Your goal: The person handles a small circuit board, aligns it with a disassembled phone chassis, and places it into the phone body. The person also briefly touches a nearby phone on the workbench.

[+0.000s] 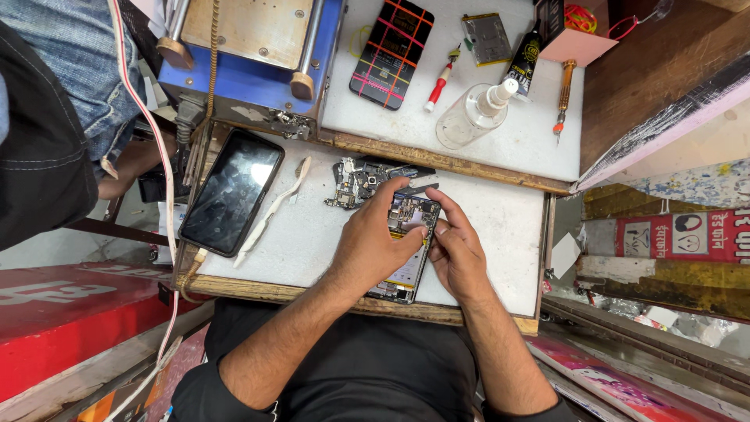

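An opened phone (412, 215) with its back removed lies on the white work pad (500, 227), showing circuit parts and a battery. My left hand (375, 242) lies over its left side with the fingers on the upper board area. My right hand (455, 252) grips its right edge, thumb and fingers pressing near the middle. Just above the phone lies a removed circuit board with black frame pieces (361, 180).
A dark phone (232, 191) with a cable and a white toothbrush (273, 209) lie at the pad's left. Behind are a blue heating machine (250, 59), a taped phone back (392, 51), a clear bottle (473, 116), a glue tube (522, 64), screwdrivers (562, 98) and a battery (486, 37).
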